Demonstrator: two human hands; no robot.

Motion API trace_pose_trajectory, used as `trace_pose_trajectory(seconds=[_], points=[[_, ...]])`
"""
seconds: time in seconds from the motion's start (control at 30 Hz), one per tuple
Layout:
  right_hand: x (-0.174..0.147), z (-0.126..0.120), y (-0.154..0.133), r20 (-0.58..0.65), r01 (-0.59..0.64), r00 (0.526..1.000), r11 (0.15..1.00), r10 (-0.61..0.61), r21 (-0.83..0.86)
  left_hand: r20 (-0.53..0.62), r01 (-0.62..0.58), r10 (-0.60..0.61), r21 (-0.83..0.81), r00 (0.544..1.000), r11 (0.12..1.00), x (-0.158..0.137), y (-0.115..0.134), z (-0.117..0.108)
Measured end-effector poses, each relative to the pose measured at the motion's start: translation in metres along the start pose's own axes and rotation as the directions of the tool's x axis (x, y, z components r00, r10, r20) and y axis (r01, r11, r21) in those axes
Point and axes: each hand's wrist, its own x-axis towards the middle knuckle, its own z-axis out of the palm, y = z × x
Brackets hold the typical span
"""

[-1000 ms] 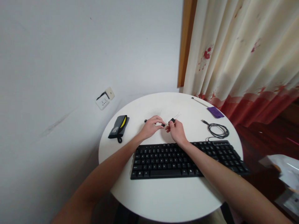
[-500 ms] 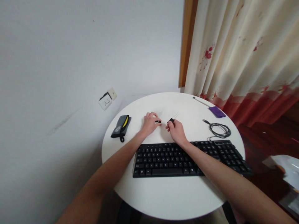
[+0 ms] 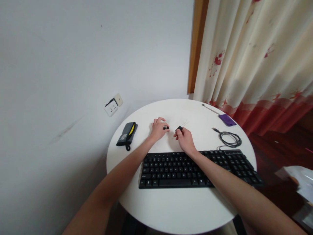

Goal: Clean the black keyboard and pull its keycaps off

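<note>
Head view, hands (image 3: 158,129) (image 3: 185,138), white table (image 3: 176,207), curtain (image 3: 241,62), perhaps wooden floor (image 3: 267,145)

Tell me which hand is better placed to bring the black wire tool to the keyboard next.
Right, probably: the right hand holds the black wire tool just beyond the keyboard, while the left hand is at small dark pieces.

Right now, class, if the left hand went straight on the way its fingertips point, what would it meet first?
Most likely the small black piece pinched in the right hand, across a narrow gap; depth is unclear, so the left hand might pass above or below.
</note>
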Motion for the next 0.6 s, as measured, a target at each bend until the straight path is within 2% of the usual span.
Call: trace_pose_trajectory(seconds=[0.2, 0.4, 0.6], points=[[0.0004, 0.0005, 0.0003, 0.001, 0.009, 1.0, 1.0, -0.009, 0.007, 0.017, 0.024, -0.024, 0.007, 1.0, 1.0, 0.0011, -0.0022, 0.0026], [0.0007, 0.0024, 0.0038, -0.003, 0.024, 1.0, 0.999, -0.024, 0.022, 0.044, 0.094, -0.096, 0.051, 0.994, 0.994, 0.0004, -0.0019, 0.0006], [0.0005, 0.0021, 0.0035, 0.001, 0.03, 1.0, 0.999, -0.03, 0.028, 0.022, 0.086, -0.087, 0.035, 0.996, 0.996, -0.0008, -0.0024, 0.0]])
